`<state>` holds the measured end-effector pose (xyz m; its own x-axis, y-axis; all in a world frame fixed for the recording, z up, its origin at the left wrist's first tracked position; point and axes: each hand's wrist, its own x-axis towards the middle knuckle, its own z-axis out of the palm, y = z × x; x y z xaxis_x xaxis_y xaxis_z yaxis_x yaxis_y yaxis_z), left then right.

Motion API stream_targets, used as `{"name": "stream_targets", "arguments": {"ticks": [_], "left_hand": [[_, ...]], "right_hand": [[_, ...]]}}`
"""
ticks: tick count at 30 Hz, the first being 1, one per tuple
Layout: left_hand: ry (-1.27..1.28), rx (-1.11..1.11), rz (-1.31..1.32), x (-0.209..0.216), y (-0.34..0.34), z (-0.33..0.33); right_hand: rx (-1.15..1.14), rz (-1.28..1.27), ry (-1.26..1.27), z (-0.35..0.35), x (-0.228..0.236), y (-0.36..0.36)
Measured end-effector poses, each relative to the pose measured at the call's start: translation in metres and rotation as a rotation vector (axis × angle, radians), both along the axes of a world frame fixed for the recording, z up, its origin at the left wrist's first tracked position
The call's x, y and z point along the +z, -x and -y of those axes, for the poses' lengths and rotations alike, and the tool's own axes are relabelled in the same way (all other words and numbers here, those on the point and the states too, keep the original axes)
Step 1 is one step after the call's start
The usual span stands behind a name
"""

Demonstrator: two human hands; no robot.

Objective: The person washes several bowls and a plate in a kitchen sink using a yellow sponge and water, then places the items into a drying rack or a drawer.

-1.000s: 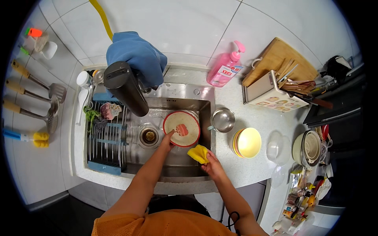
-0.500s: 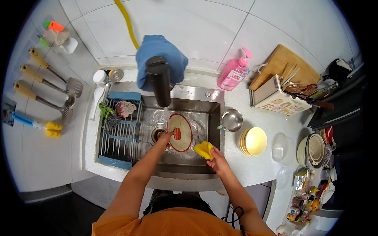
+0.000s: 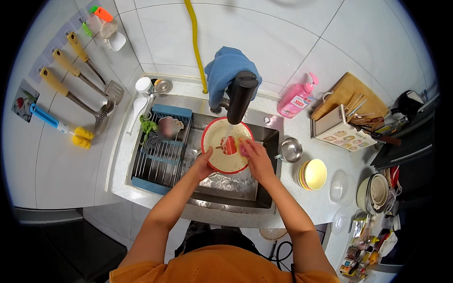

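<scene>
A cream bowl [image 3: 220, 162] with a red rim and a red picture inside is raised over the sink [image 3: 222, 195], beneath the black faucet [image 3: 241, 96]. My left hand [image 3: 204, 165] grips its left rim, thumb on top. On the bowl's right side, my right hand [image 3: 256, 159] is closed on a dishcloth [image 3: 244, 148], pressing it to the inner surface. Only a little of the cloth shows, yellow and pinkish; the fingers cover the rest. Water seems to fall from the faucet into the bowl.
A blue-ended drying rack [image 3: 160, 158] spans the sink's left side. Blue fabric [image 3: 229, 70] drapes the faucet base. Along the right counter are a pink pump bottle [image 3: 296, 100], a metal cup [image 3: 290, 150], stacked yellow bowls [image 3: 314, 174] and a utensil holder [image 3: 337, 129].
The bowl has come up from the sink floor to under the faucet in my left hand. My right hand has moved the cloth up and left onto it. The view has shifted.
</scene>
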<state>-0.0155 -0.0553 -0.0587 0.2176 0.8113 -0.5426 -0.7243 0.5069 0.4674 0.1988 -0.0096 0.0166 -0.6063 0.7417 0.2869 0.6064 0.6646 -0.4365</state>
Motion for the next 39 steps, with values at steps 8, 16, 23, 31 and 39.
{"name": "stream_targets", "arguments": {"ticks": [8,16,23,31,39], "left_hand": [[-0.155,0.158,-0.108,0.022,0.004,-0.009],[-0.118,0.190,-0.141,0.032,0.005,-0.003],[-0.123,0.085,-0.328,0.026,0.004,0.011],[-0.291,0.306,-0.357,0.009,-0.014,0.003],[-0.263,0.346,-0.419,0.023,-0.021,0.026]], "right_hand": [[0.145,0.131,0.103,0.024,-0.035,0.022],[0.194,0.228,0.044,0.027,-0.021,0.043],[0.216,0.373,-0.306,-0.030,-0.017,-0.010],[0.097,0.080,0.056,0.026,-0.040,0.051],[-0.240,0.029,0.065,0.018,-0.047,0.064]]}}
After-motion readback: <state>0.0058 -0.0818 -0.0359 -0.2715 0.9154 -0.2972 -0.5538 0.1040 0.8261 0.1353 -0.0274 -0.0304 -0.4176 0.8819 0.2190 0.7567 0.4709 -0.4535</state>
